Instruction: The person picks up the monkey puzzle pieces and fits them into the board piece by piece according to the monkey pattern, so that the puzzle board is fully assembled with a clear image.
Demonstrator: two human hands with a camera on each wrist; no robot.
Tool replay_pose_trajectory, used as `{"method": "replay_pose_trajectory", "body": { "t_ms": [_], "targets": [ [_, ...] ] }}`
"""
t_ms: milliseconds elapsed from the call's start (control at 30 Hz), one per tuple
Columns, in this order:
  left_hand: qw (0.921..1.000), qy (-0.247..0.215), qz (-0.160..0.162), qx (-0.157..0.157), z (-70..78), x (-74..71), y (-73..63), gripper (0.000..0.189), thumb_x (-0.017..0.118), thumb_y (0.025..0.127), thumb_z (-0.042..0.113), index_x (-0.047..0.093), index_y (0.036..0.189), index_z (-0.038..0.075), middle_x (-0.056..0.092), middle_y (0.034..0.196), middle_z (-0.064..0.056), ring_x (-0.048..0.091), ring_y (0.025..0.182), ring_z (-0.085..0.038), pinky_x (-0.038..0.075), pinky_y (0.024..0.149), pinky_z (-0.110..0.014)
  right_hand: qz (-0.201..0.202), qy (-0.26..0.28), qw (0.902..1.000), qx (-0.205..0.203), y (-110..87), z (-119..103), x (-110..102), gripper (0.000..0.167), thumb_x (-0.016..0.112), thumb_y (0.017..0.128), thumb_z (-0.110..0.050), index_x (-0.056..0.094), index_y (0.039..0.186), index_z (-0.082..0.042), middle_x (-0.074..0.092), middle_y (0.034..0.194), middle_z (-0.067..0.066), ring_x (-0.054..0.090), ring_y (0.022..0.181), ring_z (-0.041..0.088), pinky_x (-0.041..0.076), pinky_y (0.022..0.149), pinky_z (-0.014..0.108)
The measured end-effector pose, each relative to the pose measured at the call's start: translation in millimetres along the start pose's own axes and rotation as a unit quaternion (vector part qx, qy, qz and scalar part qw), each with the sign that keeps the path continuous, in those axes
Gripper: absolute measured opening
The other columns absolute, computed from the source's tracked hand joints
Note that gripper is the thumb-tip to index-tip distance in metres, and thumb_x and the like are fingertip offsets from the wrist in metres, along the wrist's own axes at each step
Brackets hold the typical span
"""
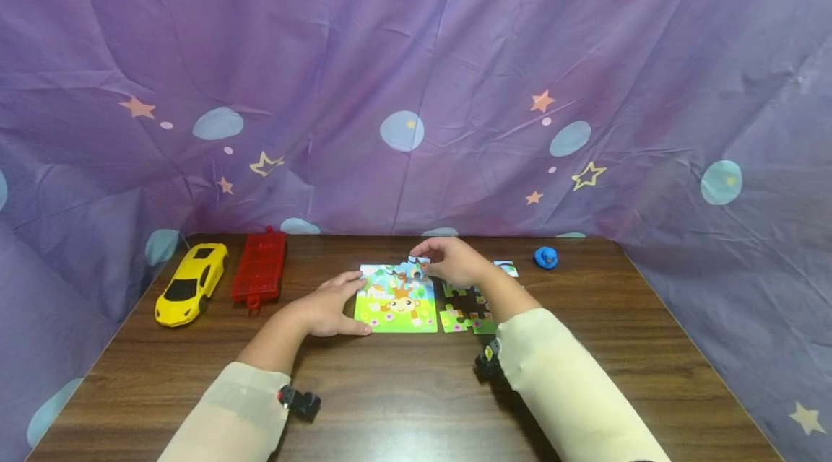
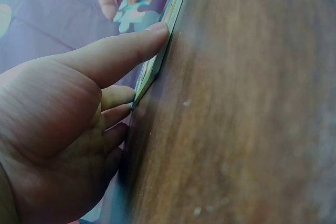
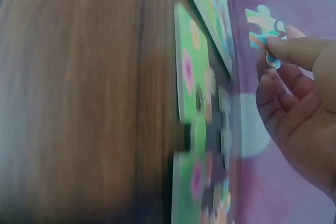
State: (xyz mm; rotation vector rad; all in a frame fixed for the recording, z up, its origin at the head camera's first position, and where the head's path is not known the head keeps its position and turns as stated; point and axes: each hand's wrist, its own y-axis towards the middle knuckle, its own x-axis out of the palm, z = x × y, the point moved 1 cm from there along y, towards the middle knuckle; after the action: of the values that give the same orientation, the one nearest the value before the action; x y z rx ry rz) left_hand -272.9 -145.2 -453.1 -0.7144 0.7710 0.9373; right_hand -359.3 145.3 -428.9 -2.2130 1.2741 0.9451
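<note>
A jigsaw puzzle board (image 1: 390, 314) with a monkey picture lies flat on the table. My left hand (image 1: 329, 309) rests at its left side, thumb on the near left corner and fingers along the left edge. Between thumb and fingers, my right hand (image 1: 455, 262) pinches a puzzle piece (image 3: 266, 29) above the board's far right part. In the left wrist view the held puzzle piece (image 2: 134, 11) hangs apart from the board. Several loose puzzle pieces (image 1: 455, 319) lie just right of the board, partly hidden by the right forearm.
At the left of the brown table (image 1: 390, 390) stand a yellow toy car (image 1: 188, 285) and a red plastic tray-like toy part (image 1: 260, 267). A small blue toy (image 1: 545, 258) sits at the back right. Purple cloth (image 1: 338, 86) hangs behind the table.
</note>
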Motion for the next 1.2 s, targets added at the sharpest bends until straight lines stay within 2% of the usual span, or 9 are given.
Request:
{"method": "replay_pose_trajectory", "body": {
  "t_ms": [233, 400, 533, 667, 767, 900, 1000, 1200],
  "targets": [
    [0.9999, 0.004, 0.007, 0.015, -1.5, 0.5, 0.9, 0.104, 0.086, 0.086, 0.051, 0.037, 0.166, 0.007, 0.025, 0.178, -0.013, 0.025, 0.163, -0.044, 0.027, 0.131, -0.064, -0.025, 0.024, 0.9994, 0.008, 10.0, -14.8, 17.6, 0.031, 0.074, 0.098, -0.007, 0.076, 0.126, -0.019, 0.075, 0.13, 0.004, 0.071, 0.094, 0.013, 0.059, 0.083, 0.03],
    [0.9999, 0.002, 0.004, 0.014, -1.5, 1.2, 0.8, 0.104, 0.085, 0.086, 0.052, 0.037, 0.166, 0.007, 0.026, 0.178, -0.013, 0.025, 0.163, -0.044, 0.027, 0.131, -0.065, -0.037, 0.035, 0.9986, 0.015, 16.7, -18.1, 25.7, 0.032, 0.073, 0.098, -0.003, 0.075, 0.127, -0.016, 0.079, 0.121, 0.005, 0.076, 0.091, 0.013, 0.063, 0.085, 0.031],
    [1.0, -0.001, 0.0, 0.008, -1.0, 0.9, 0.9, 0.104, 0.085, 0.086, 0.052, 0.037, 0.167, 0.009, 0.024, 0.178, -0.011, 0.024, 0.164, -0.043, 0.026, 0.131, -0.065, -0.036, 0.013, 0.9992, 0.014, 21.3, -18.9, 29.6, 0.03, 0.074, 0.098, -0.003, 0.076, 0.125, -0.016, 0.079, 0.113, 0.004, 0.074, 0.091, 0.012, 0.062, 0.089, 0.031],
    [1.0, -0.003, 0.0, 0.007, -0.9, 0.5, 0.6, 0.104, 0.085, 0.086, 0.053, 0.036, 0.167, 0.01, 0.023, 0.179, -0.01, 0.023, 0.164, -0.042, 0.026, 0.131, -0.065, -0.038, -0.006, 0.999, 0.022, 23.3, -20.8, 32.9, 0.034, 0.078, 0.093, -0.004, 0.076, 0.124, -0.016, 0.077, 0.112, 0.001, 0.071, 0.092, 0.014, 0.06, 0.09, 0.033],
    [1.0, -0.002, 0.0, 0.006, -1.7, 0.5, 0.5, 0.104, 0.084, 0.087, 0.053, 0.036, 0.168, 0.01, 0.023, 0.179, -0.01, 0.023, 0.165, -0.041, 0.026, 0.131, -0.065, -0.044, -0.019, 0.9983, 0.032, 24.1, -22.1, 35.3, 0.042, 0.084, 0.087, -0.004, 0.076, 0.126, -0.018, 0.075, 0.114, 0.001, 0.069, 0.098, 0.017, 0.059, 0.095, 0.038],
    [1.0, -0.001, 0.001, 0.007, -2.3, 0.8, 0.0, 0.104, 0.084, 0.087, 0.053, 0.036, 0.168, 0.009, 0.024, 0.179, -0.011, 0.023, 0.164, -0.042, 0.027, 0.13, -0.066, -0.042, -0.05, 0.9972, 0.036, 25.8, -23.1, 37.7, 0.045, 0.087, 0.084, -0.007, 0.076, 0.126, -0.019, 0.073, 0.127, 0.002, 0.066, 0.119, 0.022, 0.053, 0.112, 0.046],
    [1.0, -0.003, 0.001, 0.009, -1.9, 0.6, 0.0, 0.104, 0.084, 0.087, 0.053, 0.036, 0.167, 0.009, 0.024, 0.179, -0.011, 0.023, 0.164, -0.042, 0.026, 0.131, -0.066, -0.037, -0.068, 0.9964, 0.036, 27.0, -23.3, 38.5, 0.045, 0.088, 0.083, -0.008, 0.077, 0.126, -0.017, 0.071, 0.136, 0.005, 0.062, 0.13, 0.025, 0.048, 0.119, 0.047],
    [1.0, -0.006, -0.001, 0.004, -1.3, -0.6, 0.3, 0.103, 0.085, 0.087, 0.052, 0.036, 0.167, 0.009, 0.023, 0.179, -0.011, 0.022, 0.164, -0.043, 0.026, 0.13, -0.067, -0.045, -0.082, 0.9946, 0.044, 28.1, -22.2, 38.0, 0.046, 0.086, 0.085, -0.011, 0.078, 0.13, -0.019, 0.065, 0.14, 0.008, 0.06, 0.132, 0.028, 0.046, 0.121, 0.048]
  ]
}}
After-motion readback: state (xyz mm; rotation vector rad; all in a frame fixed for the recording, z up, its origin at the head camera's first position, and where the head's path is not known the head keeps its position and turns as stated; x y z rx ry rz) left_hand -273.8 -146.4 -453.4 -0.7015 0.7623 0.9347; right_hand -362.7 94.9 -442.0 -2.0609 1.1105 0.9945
